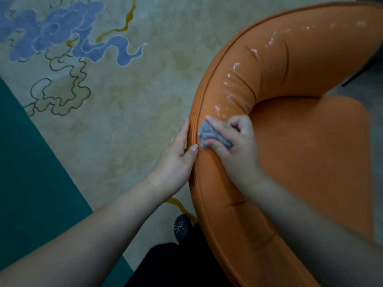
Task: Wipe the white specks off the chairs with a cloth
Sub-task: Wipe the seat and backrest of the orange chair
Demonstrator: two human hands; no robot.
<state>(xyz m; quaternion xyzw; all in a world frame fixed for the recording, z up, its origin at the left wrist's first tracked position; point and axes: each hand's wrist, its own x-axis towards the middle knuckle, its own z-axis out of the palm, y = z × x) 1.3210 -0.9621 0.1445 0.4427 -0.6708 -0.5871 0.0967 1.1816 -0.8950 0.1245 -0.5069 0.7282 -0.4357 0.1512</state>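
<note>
While the right hand (234, 139) bunches a grey cloth (213, 135) under curled fingers against the padded rim of the orange armchair (310, 152), the left hand (178, 160) lies flat-fingered on the rim's outer side, just beside it at nine o'clock, gripping nothing. Glistening pale streaks (234, 79) follow the rim's curving long axis away toward one o'clock from the cloth, nearer the right hand. No brand, label or writing is readable anywhere.

One orange chair (290, 141), one grey cloth (209, 134), two hands.
</note>
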